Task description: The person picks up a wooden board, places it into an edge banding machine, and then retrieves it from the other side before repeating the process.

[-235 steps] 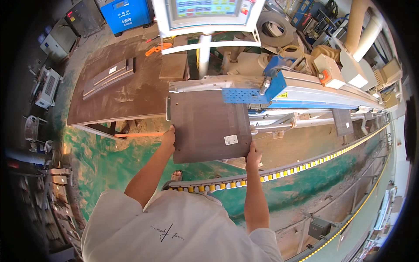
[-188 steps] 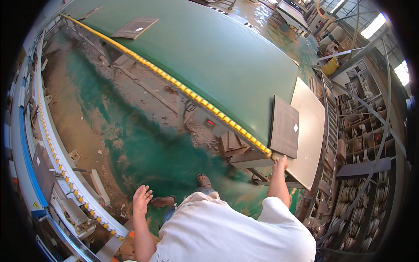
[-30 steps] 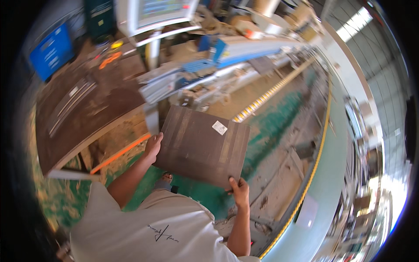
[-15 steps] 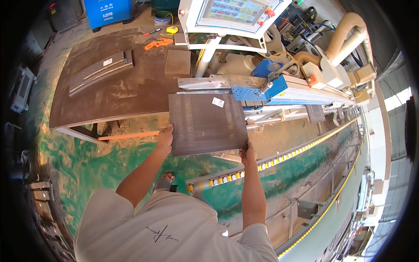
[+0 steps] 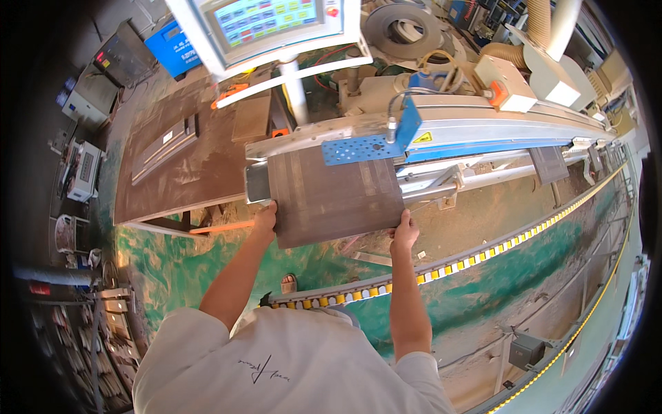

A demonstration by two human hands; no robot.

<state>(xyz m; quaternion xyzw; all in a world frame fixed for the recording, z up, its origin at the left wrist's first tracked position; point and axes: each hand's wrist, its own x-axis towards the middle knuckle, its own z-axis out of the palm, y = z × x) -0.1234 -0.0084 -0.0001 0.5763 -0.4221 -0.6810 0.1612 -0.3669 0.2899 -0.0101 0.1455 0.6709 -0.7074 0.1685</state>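
Between your two hands, a dark brown panel reaches away from you, its far edge partly beneath a perforated blue plate. Your left hand grips its left edge; your right hand grips its right edge near the close corner. Left of your grip, a brown table bears narrow boards. Farther left and nearer you, a rack holds what look like thin pale strips, though they are dim there.
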